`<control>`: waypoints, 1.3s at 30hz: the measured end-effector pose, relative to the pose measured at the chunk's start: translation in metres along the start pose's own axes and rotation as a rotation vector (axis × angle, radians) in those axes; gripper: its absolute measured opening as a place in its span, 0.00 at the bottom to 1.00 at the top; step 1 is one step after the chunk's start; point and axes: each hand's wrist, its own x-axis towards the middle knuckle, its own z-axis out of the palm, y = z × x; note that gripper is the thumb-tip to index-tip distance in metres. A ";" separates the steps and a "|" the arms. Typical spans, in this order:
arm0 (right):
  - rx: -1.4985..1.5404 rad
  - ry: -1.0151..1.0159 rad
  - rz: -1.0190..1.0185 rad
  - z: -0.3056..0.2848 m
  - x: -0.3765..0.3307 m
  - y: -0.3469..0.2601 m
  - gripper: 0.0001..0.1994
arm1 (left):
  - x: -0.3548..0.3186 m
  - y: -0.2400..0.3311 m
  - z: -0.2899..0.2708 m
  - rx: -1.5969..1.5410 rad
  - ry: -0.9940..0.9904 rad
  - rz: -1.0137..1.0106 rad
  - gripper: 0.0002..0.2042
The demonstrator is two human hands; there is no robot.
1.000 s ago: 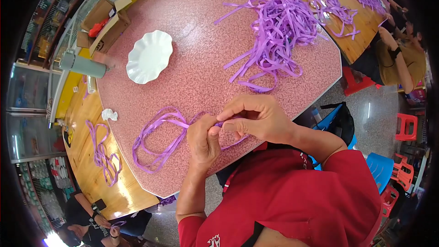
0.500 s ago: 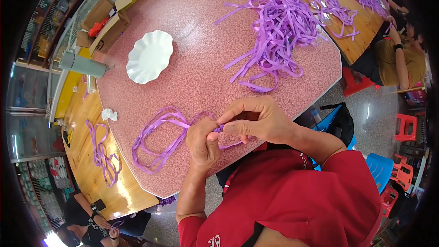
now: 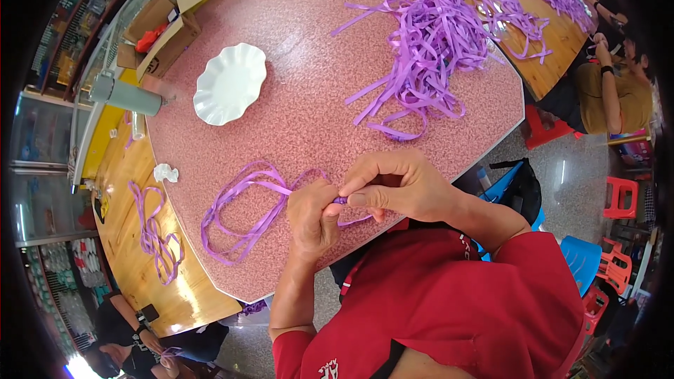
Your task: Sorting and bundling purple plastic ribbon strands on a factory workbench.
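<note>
Both of my hands meet near the front edge of the pink speckled table, pinching a purple ribbon at a small dark purple knotted part between them. My left hand is closed around the ribbon, its thumb close to the knot. From the other side my right hand grips it between thumb and forefinger. Long loops of this ribbon lie on the table to the left, and a short piece hangs below the fingers. Exactly how the strands cross is hidden by the fingertips.
A heap of purple ribbons lies at the back right. A white scalloped plate, a crumpled tissue, a grey-green bottle and an open cardboard box are at the left. Co-workers sit at the lower left and far right.
My right hand's fingertips have shifted slightly at the knot. The ribbon loops stay nearly where they were. The co-worker at the lower left has moved their hands.
</note>
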 end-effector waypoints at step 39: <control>-0.190 0.090 -0.090 0.005 -0.007 -0.001 0.06 | 0.007 0.003 -0.005 -0.036 -0.100 -0.037 0.09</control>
